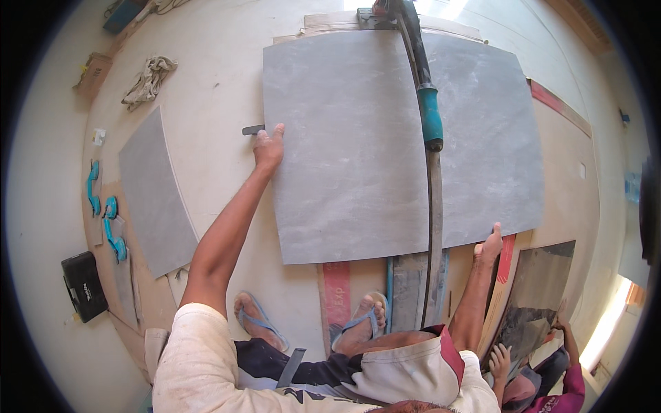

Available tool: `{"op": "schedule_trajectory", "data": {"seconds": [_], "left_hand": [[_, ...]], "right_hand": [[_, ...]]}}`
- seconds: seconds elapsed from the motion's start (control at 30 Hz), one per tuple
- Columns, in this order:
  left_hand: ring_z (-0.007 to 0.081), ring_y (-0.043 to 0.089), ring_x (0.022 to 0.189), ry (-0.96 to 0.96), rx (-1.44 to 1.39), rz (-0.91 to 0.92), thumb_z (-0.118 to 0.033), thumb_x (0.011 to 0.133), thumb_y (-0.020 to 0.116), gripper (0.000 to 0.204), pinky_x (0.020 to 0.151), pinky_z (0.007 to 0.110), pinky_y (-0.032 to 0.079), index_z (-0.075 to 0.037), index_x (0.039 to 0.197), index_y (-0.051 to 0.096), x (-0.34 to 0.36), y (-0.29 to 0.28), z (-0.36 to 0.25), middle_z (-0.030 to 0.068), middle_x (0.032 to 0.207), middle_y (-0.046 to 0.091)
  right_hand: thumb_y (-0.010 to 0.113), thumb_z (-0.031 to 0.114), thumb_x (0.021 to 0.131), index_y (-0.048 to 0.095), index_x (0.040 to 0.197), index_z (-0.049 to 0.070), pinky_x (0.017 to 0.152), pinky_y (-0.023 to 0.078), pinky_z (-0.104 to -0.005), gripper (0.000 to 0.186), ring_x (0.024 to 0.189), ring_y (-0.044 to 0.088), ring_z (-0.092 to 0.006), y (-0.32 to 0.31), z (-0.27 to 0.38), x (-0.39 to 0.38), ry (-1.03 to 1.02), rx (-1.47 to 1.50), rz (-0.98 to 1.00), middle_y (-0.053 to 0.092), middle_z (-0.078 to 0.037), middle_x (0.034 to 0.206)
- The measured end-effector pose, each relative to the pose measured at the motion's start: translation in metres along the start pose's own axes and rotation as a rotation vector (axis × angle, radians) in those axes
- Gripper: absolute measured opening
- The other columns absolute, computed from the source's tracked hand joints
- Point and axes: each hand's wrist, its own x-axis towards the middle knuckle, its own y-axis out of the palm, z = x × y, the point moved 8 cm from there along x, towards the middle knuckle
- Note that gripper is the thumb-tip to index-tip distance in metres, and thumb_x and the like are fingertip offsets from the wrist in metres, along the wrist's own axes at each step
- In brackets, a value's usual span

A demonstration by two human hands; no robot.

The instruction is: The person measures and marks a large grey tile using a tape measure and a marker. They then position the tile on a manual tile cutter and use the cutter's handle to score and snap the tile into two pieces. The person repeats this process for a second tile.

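Note:
A large grey floor tile [344, 151] lies flat on a manual tile cutter. The cutter's dark rail [434, 206] crosses above the tile from far to near, with a teal-gripped handle [430, 120] lying along it. My left hand [268, 148] is closed on the tile's left edge, thumb on top, its other fingers partly hidden. A short dark flat piece [253, 129] juts out beside those fingers; I cannot tell if it is held. My right hand [490, 244] grips the tile's near edge toward the right corner, its fingertips hidden underneath.
At left, another grey tile [158, 199] lies near teal suction lifters [113, 230], a black case [85, 286] and a crumpled cloth [149, 79]. At lower right, another person's hand [500, 361] is by a dark glossy panel [540, 289]. My sandalled feet [261, 320] stand before the cutter.

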Motion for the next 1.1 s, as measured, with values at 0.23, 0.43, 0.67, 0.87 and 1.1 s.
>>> {"op": "schedule_trajectory", "data": {"seconds": [0.23,0.43,0.67,0.87,1.1], "left_hand": [[0.0458,0.049,0.127,-0.002,0.000,0.011,-0.055,0.093,0.055,0.082,0.108,0.045,0.038,0.018,0.128,0.047,0.002,0.005,0.000,0.0366,0.131,0.052],[0.0468,0.050,0.125,0.008,-0.038,-0.037,-0.054,0.092,0.057,0.079,0.107,0.046,0.039,0.017,0.127,0.048,0.000,0.002,0.004,0.0368,0.128,0.054],[0.0473,0.052,0.122,0.035,-0.072,0.009,-0.053,0.092,0.059,0.078,0.105,0.046,0.041,0.016,0.127,0.048,0.004,0.004,-0.013,0.0371,0.125,0.055],[0.0466,0.052,0.124,-0.006,-0.099,-0.029,-0.055,0.092,0.058,0.081,0.105,0.046,0.041,0.016,0.130,0.047,0.001,0.002,-0.004,0.0365,0.127,0.054],[0.0449,0.048,0.129,0.009,-0.032,-0.023,-0.058,0.093,0.054,0.086,0.109,0.044,0.037,0.017,0.134,0.044,-0.001,0.002,-0.003,0.0356,0.134,0.051]], "right_hand": [[0.054,0.027,0.100,0.052,0.127,-0.014,0.091,0.054,-0.0409,0.049,0.107,0.063,-0.0300,0.006,-0.001,0.004,0.048,-0.011,0.050,0.059,-0.019,0.127],[0.055,0.026,0.098,0.055,0.120,-0.014,0.080,0.058,-0.0397,0.045,0.095,0.067,-0.0291,0.006,0.003,-0.004,0.026,-0.044,0.045,0.062,-0.018,0.116],[0.057,0.029,0.098,0.057,0.114,-0.012,0.074,0.057,-0.0366,0.044,0.088,0.067,-0.0269,-0.004,-0.005,-0.003,0.027,0.001,0.087,0.064,-0.016,0.107],[0.057,0.029,0.097,0.058,0.111,-0.012,0.072,0.056,-0.0365,0.043,0.085,0.066,-0.0257,-0.001,0.000,0.000,-0.010,-0.091,0.077,0.064,-0.015,0.104],[0.059,0.030,0.097,0.059,0.105,-0.010,0.068,0.055,-0.0364,0.041,0.081,0.064,-0.0233,0.000,0.006,-0.005,-0.029,-0.122,0.040,0.063,-0.014,0.099]]}}
